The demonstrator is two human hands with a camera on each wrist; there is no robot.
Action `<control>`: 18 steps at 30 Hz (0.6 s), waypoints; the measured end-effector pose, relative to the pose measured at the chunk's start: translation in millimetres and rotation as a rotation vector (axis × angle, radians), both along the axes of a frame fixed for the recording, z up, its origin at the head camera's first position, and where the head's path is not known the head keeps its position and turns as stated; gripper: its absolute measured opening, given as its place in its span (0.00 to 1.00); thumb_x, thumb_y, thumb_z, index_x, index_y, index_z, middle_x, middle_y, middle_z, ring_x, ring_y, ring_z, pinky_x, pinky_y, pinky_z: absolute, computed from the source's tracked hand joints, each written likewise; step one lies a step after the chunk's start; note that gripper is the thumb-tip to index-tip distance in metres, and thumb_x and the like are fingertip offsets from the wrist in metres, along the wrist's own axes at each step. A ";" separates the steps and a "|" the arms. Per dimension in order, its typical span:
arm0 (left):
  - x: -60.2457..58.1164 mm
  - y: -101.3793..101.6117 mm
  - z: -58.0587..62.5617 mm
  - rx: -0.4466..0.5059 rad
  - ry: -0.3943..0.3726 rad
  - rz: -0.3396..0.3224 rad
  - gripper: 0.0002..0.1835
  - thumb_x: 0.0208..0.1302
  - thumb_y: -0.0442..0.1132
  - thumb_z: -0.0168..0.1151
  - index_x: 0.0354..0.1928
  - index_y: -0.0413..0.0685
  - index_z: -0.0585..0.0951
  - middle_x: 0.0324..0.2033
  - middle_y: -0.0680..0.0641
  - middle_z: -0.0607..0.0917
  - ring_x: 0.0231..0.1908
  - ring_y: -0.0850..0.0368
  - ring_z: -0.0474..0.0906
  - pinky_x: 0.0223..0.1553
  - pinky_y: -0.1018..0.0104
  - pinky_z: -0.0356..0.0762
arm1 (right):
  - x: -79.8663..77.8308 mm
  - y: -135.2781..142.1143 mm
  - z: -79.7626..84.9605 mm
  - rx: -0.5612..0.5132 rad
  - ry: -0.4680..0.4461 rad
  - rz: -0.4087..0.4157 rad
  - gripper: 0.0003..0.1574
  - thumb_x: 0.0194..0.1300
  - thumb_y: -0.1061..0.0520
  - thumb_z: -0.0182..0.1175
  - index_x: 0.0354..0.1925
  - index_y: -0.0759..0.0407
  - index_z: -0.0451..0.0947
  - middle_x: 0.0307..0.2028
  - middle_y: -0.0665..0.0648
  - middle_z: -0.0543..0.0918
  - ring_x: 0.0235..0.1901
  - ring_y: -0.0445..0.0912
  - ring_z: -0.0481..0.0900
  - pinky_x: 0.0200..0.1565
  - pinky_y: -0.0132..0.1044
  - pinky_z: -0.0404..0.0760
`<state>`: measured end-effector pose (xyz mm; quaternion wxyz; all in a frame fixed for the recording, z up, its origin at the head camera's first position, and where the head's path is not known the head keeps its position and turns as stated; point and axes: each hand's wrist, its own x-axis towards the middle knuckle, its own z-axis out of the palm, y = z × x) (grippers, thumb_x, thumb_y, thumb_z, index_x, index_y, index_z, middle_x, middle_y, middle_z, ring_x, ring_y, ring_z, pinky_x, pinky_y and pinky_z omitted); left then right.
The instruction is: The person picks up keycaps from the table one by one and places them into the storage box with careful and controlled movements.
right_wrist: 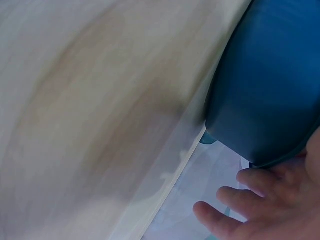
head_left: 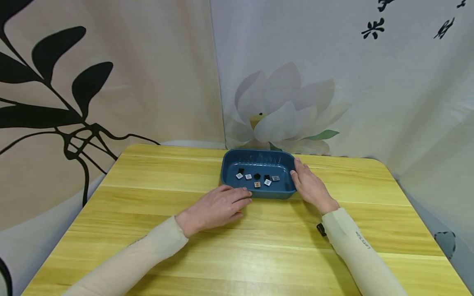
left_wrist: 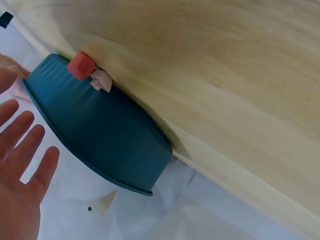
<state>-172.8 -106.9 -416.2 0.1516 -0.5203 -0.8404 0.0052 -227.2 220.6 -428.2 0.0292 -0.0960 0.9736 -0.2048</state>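
A dark blue rectangular tray (head_left: pixel 259 192) stands on the wooden table with several small black and white square tiles (head_left: pixel 248 176) scattered in it, one of them tan-faced (head_left: pixel 257 185). My left hand (head_left: pixel 218 205) is by the tray's front left corner, palm down, its fingers extended and apart in the left wrist view. A small red block (left_wrist: pixel 81 65) and a pale pink piece (left_wrist: pixel 101 80) sit against the tray's outer wall in that view; in the head view they are hidden. My right hand (head_left: pixel 312 187) touches the tray's right end, fingers mostly straight.
The wooden table (head_left: pixel 237 255) extends around the tray, its back edge just behind. Behind it hangs a printed curtain (head_left: pixel 166 74) with leaves and a lotus. A small black device (head_left: pixel 321 229) is at my right wrist.
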 end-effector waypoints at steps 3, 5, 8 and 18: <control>1.7 0.1 -2.3 -0.013 0.002 -0.016 0.23 0.71 0.48 0.68 0.64 0.51 0.82 0.64 0.50 0.82 0.65 0.55 0.77 0.60 0.58 0.78 | 0.2 0.4 -0.3 0.004 -0.003 0.001 0.39 0.86 0.48 0.37 0.81 0.69 0.42 0.81 0.69 0.48 0.78 0.67 0.50 0.75 0.60 0.52; 2.3 0.6 -3.9 -0.032 -0.009 -0.026 0.23 0.71 0.48 0.68 0.65 0.51 0.82 0.65 0.50 0.81 0.65 0.55 0.77 0.59 0.59 0.79 | 0.4 0.7 -0.2 0.006 -0.003 0.000 0.39 0.86 0.49 0.37 0.81 0.70 0.42 0.80 0.69 0.48 0.78 0.67 0.50 0.75 0.61 0.52; 2.5 1.3 -7.0 -0.078 -0.034 -0.028 0.26 0.71 0.50 0.67 0.67 0.51 0.80 0.66 0.50 0.80 0.66 0.55 0.76 0.58 0.59 0.79 | 0.7 0.4 -0.6 0.004 -0.002 -0.001 0.39 0.86 0.49 0.37 0.81 0.70 0.42 0.80 0.70 0.49 0.78 0.68 0.50 0.74 0.61 0.53; 1.0 2.4 -12.3 -0.193 -0.127 0.026 0.30 0.74 0.55 0.63 0.73 0.53 0.74 0.71 0.49 0.75 0.69 0.53 0.72 0.61 0.53 0.78 | 0.1 0.4 -0.7 0.000 0.007 0.001 0.39 0.86 0.49 0.36 0.81 0.70 0.43 0.80 0.69 0.49 0.78 0.67 0.51 0.74 0.61 0.53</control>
